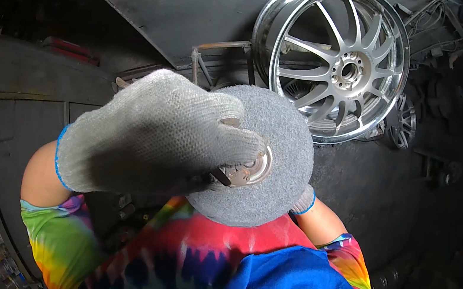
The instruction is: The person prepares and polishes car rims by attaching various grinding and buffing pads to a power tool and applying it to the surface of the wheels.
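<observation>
One gray disc [289, 138] lies right of the left hand [162, 128], whose grip pinches its metal hub [251, 175]; the right hand [303, 200], mostly hidden, cannot be judged.

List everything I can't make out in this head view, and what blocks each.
All in the head view:
Right hand: its fingers and whatever they touch are hidden behind the grey disc; only a bit of glove by the cuff shows.
Metal centre: partly covered by the left hand.
Silver wheel: part of its lower-left edge is behind the disc.
Small things, lower left: too small and dark.
</observation>
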Demonstrator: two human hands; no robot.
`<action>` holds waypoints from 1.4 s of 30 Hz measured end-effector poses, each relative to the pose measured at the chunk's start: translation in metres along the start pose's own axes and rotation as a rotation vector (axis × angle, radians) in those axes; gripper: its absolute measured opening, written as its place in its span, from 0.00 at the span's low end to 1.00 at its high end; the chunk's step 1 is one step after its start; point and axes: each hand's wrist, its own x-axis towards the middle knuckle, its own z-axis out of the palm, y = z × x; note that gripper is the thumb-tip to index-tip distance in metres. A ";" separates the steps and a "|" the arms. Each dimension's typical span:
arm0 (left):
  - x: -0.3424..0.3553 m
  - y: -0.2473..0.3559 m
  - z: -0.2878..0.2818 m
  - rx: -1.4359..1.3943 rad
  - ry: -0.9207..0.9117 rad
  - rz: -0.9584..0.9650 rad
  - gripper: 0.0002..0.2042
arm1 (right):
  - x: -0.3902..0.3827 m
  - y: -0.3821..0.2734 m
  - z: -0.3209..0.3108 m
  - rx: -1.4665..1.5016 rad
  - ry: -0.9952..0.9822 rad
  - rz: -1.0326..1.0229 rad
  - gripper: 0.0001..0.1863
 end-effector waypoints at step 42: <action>-0.012 0.010 -0.019 -0.260 0.219 -0.282 0.15 | -0.032 -0.014 -0.055 -0.188 0.030 -0.096 0.27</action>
